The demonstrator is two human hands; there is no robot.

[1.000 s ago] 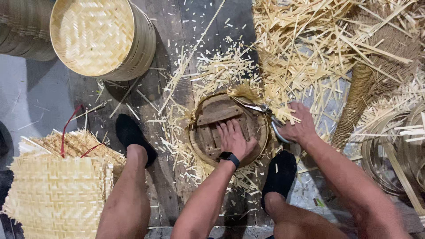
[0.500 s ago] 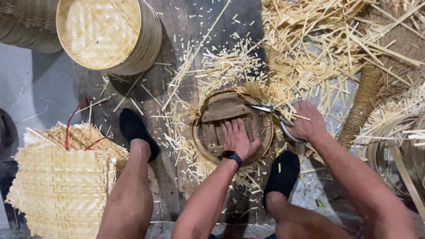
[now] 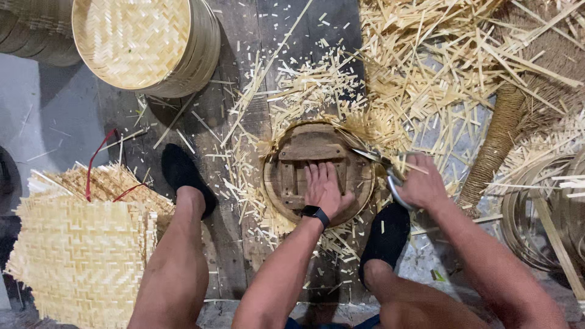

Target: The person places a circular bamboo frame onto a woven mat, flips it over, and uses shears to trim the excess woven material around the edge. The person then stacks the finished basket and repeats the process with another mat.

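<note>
My left hand [image 3: 325, 189] lies flat, fingers apart, on a round wooden form [image 3: 286, 176] standing on the plank floor between my feet. A dark watch sits on that wrist. My right hand [image 3: 421, 183] is closed around the handles of metal shears [image 3: 379, 161], whose blades point left at the form's right rim. Pale woven bamboo sticks out from under the form's rim on the right. Cut bamboo slivers [image 3: 304, 85] lie scattered all around the form.
A round woven bamboo basket [image 3: 143, 42] stands at the top left. A stack of square woven bamboo mats [image 3: 79, 256] with a red cord lies at the lower left. A big heap of bamboo strips [image 3: 451, 67] and coiled hoops [image 3: 542, 213] fill the right side.
The view has shifted slightly. My left hand stays pressed on the wooden form, and my right hand with the shears has kept working along the right rim.
</note>
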